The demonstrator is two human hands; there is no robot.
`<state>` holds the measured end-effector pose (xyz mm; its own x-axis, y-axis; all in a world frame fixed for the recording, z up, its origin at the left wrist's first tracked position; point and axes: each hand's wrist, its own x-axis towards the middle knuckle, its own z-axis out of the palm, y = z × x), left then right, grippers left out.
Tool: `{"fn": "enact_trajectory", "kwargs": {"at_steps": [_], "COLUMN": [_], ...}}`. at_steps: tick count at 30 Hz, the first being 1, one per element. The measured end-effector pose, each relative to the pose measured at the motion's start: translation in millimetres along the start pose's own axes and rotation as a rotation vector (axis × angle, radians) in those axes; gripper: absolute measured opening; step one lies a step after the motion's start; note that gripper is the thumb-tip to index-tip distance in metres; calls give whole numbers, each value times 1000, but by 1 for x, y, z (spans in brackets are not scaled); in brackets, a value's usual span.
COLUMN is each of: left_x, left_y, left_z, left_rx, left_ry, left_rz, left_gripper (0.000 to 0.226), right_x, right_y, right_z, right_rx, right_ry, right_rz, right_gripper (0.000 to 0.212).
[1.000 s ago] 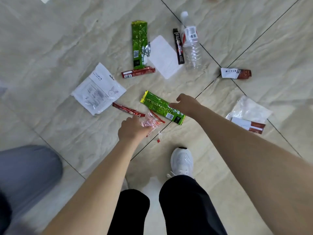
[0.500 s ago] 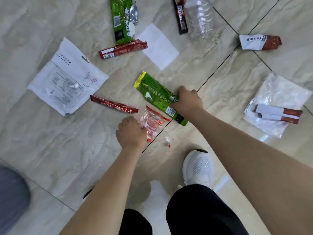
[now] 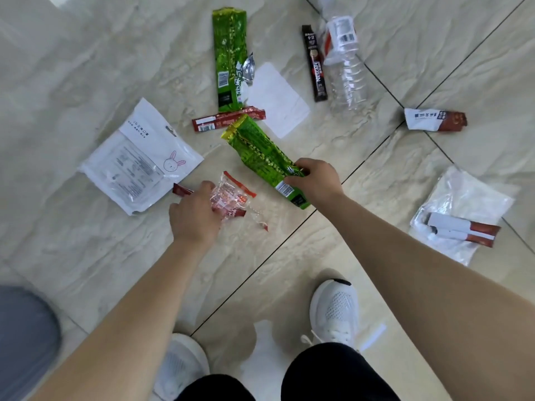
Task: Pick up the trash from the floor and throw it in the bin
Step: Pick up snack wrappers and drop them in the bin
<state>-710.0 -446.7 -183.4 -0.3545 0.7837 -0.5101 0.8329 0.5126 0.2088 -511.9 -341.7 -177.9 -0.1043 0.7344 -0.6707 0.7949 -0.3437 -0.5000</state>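
Observation:
Wrappers lie scattered on a marbled tile floor. My right hand [image 3: 314, 179] grips the lower end of a green snack wrapper [image 3: 260, 153], which is lifted and tilted. My left hand [image 3: 195, 217] is closed on a clear red-printed wrapper [image 3: 231, 196] and a thin red stick packet [image 3: 181, 190] whose end pokes out to the left. A second green wrapper [image 3: 228, 57], a red stick packet [image 3: 228, 120], a white paper square [image 3: 276, 98], a dark coffee stick [image 3: 316, 63] and a clear plastic bottle [image 3: 346, 66] lie farther away.
A white bunny-printed pouch [image 3: 139, 157] lies at the left. A white-brown sachet [image 3: 435, 120] and a clear bag [image 3: 463, 198] with sachets on it lie at the right. A red scrap [image 3: 264, 226] is near my left hand. My white shoes [image 3: 334, 309] stand below. A grey shape [image 3: 24, 334], possibly the bin, sits lower left.
My right hand has closed on the green wrapper and raised it off the floor. My left hand has gathered the clear red wrapper together with the thin red stick.

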Motion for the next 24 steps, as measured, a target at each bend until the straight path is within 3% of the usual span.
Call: {"fn": "enact_trajectory", "kwargs": {"at_steps": [2, 7, 11, 14, 18, 22, 24], "left_x": [7, 11, 19, 21, 19, 16, 16], "left_y": [0, -12, -36, -51, -68, -79, -80], "left_z": [3, 8, 10, 8, 3, -1, -4], "left_rx": [108, 301, 327, 298, 36, -484, -750], "left_ry": [-37, -30, 20, -4, 54, 28, 4], "left_rz": [23, 84, 138, 120, -24, -297, -420], "left_gripper": [30, 30, 27, 27, 22, 24, 19], "right_x": [8, 41, 72, 91, 103, 105, 103], "right_y": [-9, -44, -82, -99, -107, -111, -111], "right_z": [-3, 1, 18, 27, 41, 54, 56], "right_rx": [-24, -169, -363, -484, -598, -664, -626], "right_ry": [8, -3, 70, 146, 192, 220, 188], "right_rz": [-29, -160, -297, -337, -294, -215, -148], "right_gripper": [25, 8, 31, 34, 44, 55, 47]}}
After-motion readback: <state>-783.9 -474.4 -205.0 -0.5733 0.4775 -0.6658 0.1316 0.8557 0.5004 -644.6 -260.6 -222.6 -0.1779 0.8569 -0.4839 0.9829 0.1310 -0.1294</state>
